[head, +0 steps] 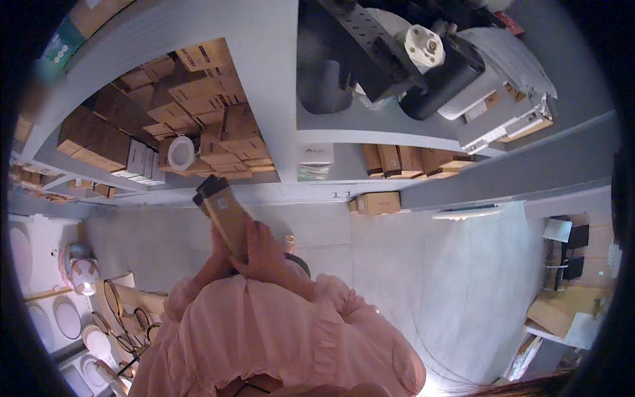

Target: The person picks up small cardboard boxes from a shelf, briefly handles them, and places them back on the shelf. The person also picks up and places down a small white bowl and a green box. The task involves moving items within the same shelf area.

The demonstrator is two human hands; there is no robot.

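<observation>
I hold a pair of long brown cardboard boxes [224,213] in front of my chest, their dark ends pointing away from me towards the shelves. My left hand [217,260] grips them from the left, partly hidden behind them. Along their right side, my right hand [260,250] closes around the near part. Just beyond the dark ends is a shelf bay with stacked brown cartons [198,106]. A round white light fitting [181,153] stands before those cartons, beside several white boxes [141,160].
Black cylindrical fittings [441,74] crowd the upper right shelf, above a row of brown cartons [412,160]. One carton [378,202] rests on the floor [377,258] by the shelf base. Ring-shaped lamps [119,307] stand at lower left; a cluttered desk [570,302] is at far right.
</observation>
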